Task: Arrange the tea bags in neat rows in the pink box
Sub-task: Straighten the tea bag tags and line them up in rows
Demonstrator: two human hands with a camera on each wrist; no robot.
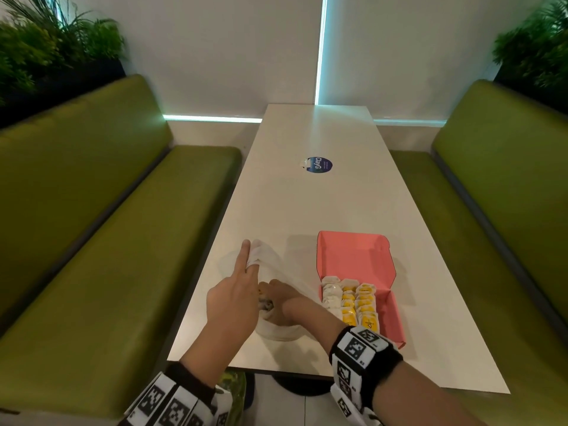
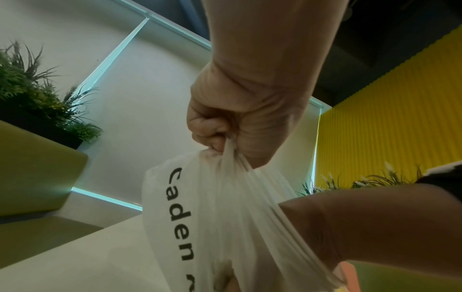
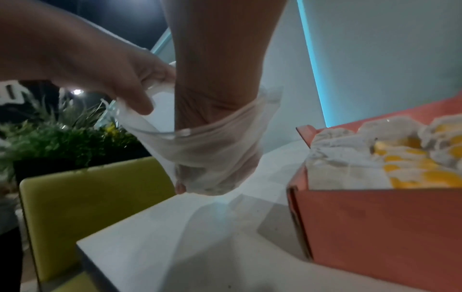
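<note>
The pink box [image 1: 390, 315] lies open on the table's near right, its lid [image 1: 353, 256] folded back. Tea bags [image 1: 350, 302] stand in three rows inside it, white ones on the left and yellow-tagged ones beside them. Left of the box, my left hand [image 1: 249, 259] pinches the rim of a white plastic bag [image 1: 276, 262] and holds it up. My right hand [image 1: 273, 299] reaches down inside the bag. In the right wrist view, its fingers [image 3: 210, 173] show through the plastic, bunched round a speckled tea bag at the bottom. In the left wrist view, my left hand [image 2: 220, 142] grips the gathered plastic [image 2: 200, 217].
The long white table [image 1: 307, 204] has a round blue sticker [image 1: 318, 165] at its middle. Green benches [image 1: 107, 241] run along both sides, with plants [image 1: 46, 47] behind them. A white wall closes the far end.
</note>
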